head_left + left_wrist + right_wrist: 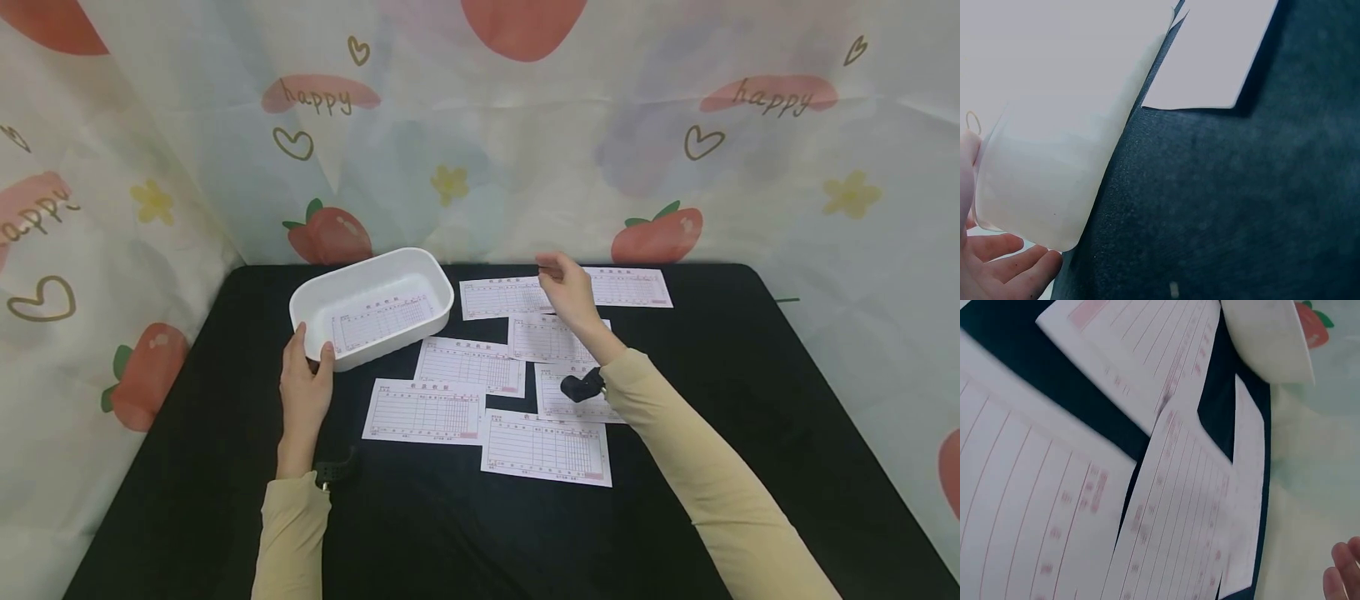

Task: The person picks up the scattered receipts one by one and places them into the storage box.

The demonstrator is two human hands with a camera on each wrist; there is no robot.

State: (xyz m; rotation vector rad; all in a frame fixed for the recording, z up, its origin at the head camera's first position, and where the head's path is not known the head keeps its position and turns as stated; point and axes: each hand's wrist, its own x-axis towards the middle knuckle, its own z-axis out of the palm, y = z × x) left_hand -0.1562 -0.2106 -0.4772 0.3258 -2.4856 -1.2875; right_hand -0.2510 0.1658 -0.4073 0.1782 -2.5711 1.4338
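Note:
A white plastic tub (375, 349) stands at the back left of the black table, with a printed receipt form (382, 323) inside. My left hand (306, 387) holds its near left corner, thumb on the near side and fingers round the end; the left wrist view shows fingertips (1044, 272) against the tub wall (1041, 187). My right hand (567, 292) is over the far receipt forms (495, 297), fingers loosely bent, with nothing visible in them. In the right wrist view only its fingertips (1342, 575) show at the edge.
Several more receipt forms, such as the near one (547, 448) and the left one (423, 410), lie spread and partly overlapping right of the tub. A patterned curtain (510, 167) hangs behind the black table (420, 525).

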